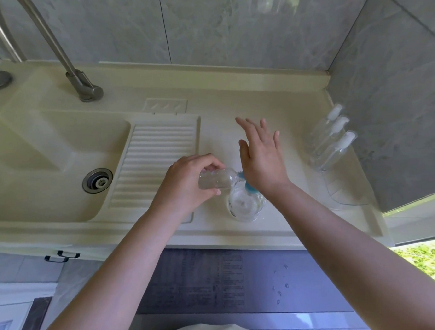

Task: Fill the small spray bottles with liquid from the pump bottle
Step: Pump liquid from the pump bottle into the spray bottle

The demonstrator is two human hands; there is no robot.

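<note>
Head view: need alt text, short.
A person's left hand holds a small clear bottle tilted sideways at the blue pump head of a clear pump bottle on a cream counter, while the right hand presses the pump with its fingers spread. Three capped spray bottles stand by the right wall; a sink lies to the left.

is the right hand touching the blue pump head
Touching. The head view shows the right hand, fingers straight, with the heel of its palm pressed on the blue pump head; no gap shows between them.
</note>
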